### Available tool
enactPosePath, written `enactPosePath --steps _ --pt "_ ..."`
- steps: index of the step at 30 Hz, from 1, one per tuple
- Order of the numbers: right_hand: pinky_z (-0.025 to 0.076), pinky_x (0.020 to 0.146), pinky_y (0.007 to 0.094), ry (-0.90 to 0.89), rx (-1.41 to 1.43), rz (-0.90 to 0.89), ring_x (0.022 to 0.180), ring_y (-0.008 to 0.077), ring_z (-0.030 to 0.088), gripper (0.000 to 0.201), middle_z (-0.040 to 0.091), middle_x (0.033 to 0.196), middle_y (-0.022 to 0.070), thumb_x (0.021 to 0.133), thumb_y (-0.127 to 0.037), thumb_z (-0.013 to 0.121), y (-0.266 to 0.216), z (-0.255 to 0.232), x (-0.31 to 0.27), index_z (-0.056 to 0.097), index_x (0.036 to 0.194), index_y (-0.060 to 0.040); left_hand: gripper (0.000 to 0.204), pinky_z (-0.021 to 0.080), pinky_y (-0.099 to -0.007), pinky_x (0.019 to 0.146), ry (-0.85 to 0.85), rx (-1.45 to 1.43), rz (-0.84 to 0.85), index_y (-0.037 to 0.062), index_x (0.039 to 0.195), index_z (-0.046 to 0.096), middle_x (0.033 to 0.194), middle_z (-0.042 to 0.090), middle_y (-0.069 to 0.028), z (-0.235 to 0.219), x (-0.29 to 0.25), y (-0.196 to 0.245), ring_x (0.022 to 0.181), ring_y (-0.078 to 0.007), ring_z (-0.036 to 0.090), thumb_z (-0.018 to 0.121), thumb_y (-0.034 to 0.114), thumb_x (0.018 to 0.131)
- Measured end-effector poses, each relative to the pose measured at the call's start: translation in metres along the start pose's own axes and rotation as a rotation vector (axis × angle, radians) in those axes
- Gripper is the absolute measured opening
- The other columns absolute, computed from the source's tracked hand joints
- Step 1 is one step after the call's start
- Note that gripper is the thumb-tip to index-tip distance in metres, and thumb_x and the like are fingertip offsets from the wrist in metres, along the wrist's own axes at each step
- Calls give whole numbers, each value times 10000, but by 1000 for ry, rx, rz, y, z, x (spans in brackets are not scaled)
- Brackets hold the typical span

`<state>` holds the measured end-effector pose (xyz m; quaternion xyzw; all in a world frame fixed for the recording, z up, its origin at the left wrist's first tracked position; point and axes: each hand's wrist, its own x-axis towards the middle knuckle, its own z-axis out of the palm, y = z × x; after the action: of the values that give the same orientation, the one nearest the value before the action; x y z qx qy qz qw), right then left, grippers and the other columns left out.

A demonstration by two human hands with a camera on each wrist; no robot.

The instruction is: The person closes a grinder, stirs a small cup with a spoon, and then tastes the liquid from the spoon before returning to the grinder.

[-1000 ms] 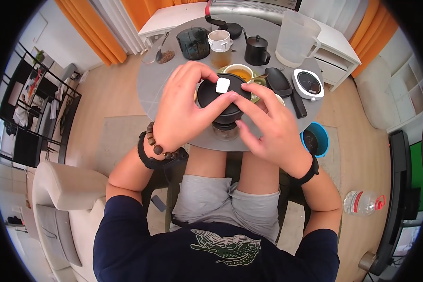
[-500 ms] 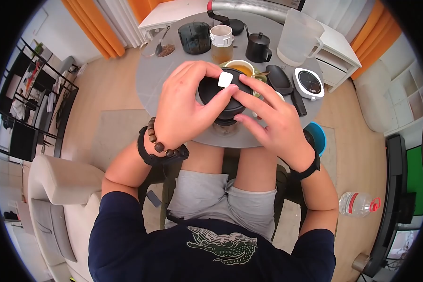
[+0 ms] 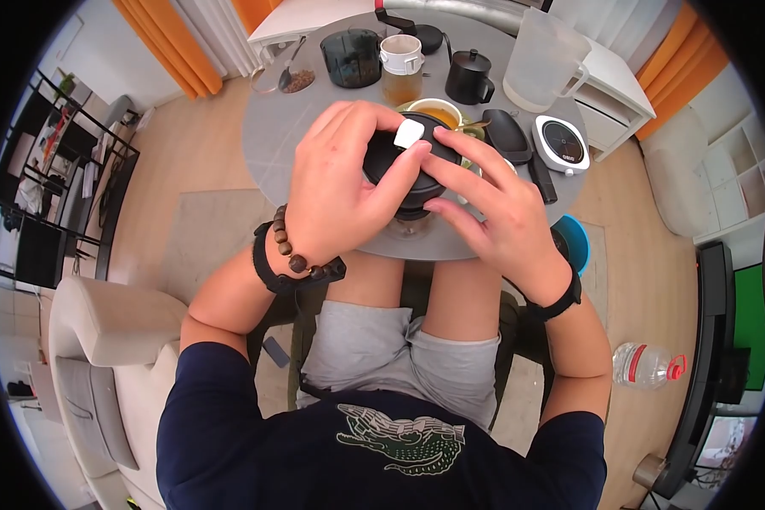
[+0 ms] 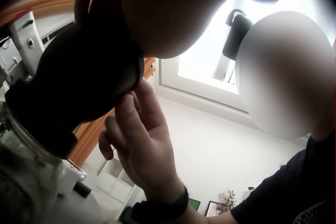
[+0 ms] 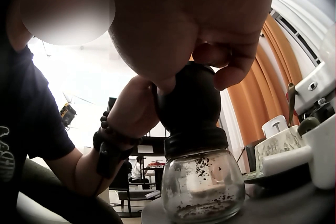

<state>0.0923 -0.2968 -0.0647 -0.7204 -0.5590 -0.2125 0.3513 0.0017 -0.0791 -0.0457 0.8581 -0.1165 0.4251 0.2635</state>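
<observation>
In the head view a round black top (image 3: 384, 155) lies between both hands. My left hand (image 3: 340, 183) grips its left side, thumb and index finger beside a small white piece (image 3: 409, 134) on or above the top. My right hand (image 3: 506, 221) holds the other side, fingertips over the edge and thumb lower down. From the right wrist view, the black body (image 5: 191, 103) stands upright on a glass jar (image 5: 205, 190) with dark flecks inside, the right hand (image 5: 194, 24) above it. The left wrist view shows the right hand's fingertips (image 4: 126, 103) touching the black body.
Behind the hands on the grey table (image 3: 272, 161) stand a bowl of orange liquid (image 3: 438, 110), a dark container (image 3: 351, 58), a white-topped jar (image 3: 401, 70), a black pot (image 3: 469, 76) and a clear pitcher (image 3: 540, 64). A white scale (image 3: 561, 143) sits right; a blue bin (image 3: 576, 242) is below.
The head view has shifted slightly, and the white piece appears a little higher in it. Both hands keep their hold on the black top with little visible movement.
</observation>
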Motion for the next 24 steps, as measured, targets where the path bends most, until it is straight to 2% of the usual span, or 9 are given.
enactPosePath --steps 9,14,24 --pt "651 771 368 16 -1 -9 974 261 795 445 707 1467 52 902 -224 879 2 2 -1 786 1336 -189 273 579 -377 864 0 9 -16 5 1049 711 1026 779 -131 1 2 1 959 -298 742 894 150 908" --pt "648 759 366 21 -24 -18 954 252 796 432 710 1468 49 909 -230 873 3 2 -1 788 1330 -187 245 584 -365 859 -39 -51 -102 11 1022 752 1012 796 -125 -3 3 -4 947 -273 760 909 146 892" --pt "647 721 352 52 -32 -53 947 230 799 445 730 1442 12 911 -245 869 7 6 -1 782 1346 -210 198 585 -363 850 -21 -19 -43 17 1027 782 997 815 -125 -6 5 -1 929 -269 766 894 113 895"
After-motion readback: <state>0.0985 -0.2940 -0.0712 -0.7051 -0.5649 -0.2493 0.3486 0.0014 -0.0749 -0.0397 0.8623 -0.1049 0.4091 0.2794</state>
